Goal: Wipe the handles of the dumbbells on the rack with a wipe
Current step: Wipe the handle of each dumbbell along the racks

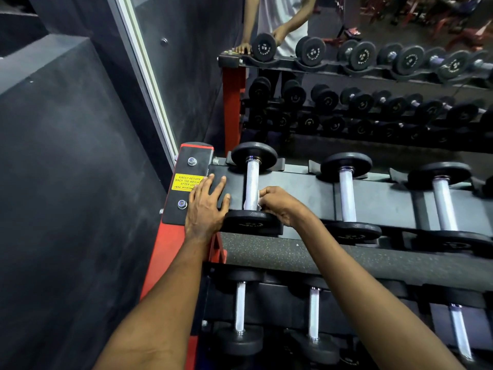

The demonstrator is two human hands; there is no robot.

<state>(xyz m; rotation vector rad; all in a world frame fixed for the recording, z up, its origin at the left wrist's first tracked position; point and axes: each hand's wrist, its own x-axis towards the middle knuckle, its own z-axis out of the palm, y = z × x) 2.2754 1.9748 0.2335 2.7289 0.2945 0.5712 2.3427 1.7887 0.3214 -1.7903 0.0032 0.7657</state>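
Observation:
The leftmost dumbbell's silver handle (252,184) lies on the top tier of the black rack (298,186). My right hand (280,205) pinches a white wipe (261,199) against the near end of that handle, just above the front weight plate (250,221). My left hand (206,206) rests flat with straight fingers on the rack's left end, beside the plate. Two more dumbbell handles (347,194) lie further right on the same tier.
A red rack post with a yellow notice (186,181) stands at the left, against a dark wall. A lower tier holds more dumbbells (240,311). A mirror behind reflects the rack and a person (280,22).

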